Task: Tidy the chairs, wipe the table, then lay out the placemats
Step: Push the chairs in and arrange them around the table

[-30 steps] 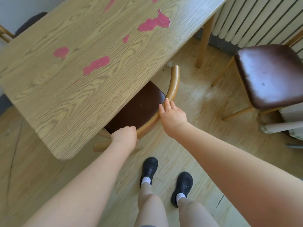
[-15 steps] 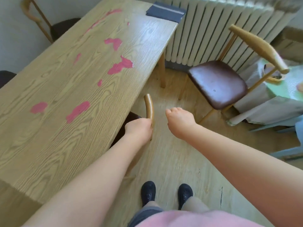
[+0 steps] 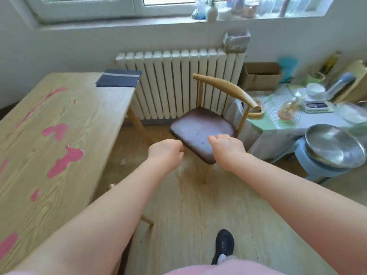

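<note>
Head view — left hand (image 3: 165, 153) and right hand (image 3: 226, 148) both held out with fingers loosely curled, grasping nothing. Chair (image 3: 202, 132) stands on the floor beside the radiator (image 3: 174, 84). Folded placemats (image 3: 119, 78) at the counter's (image 3: 49, 145) far corner — pink stains (image 3: 65, 159) across it.

Bright daylight from the window (image 3: 129, 4); motion blur softens the floor (image 3: 198, 205); wide-angle distortion bends edges.

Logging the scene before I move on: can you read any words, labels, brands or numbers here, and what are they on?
No text can be read in this frame.
Kitchen scale on the side table: dark display panel, too blurred to read.
Bottles and jars on the windowsill: any labels are too small and blurred.
Cardboard box: no print visible.
Folded blue placemats: only a pale stripe, no lettering.
</note>
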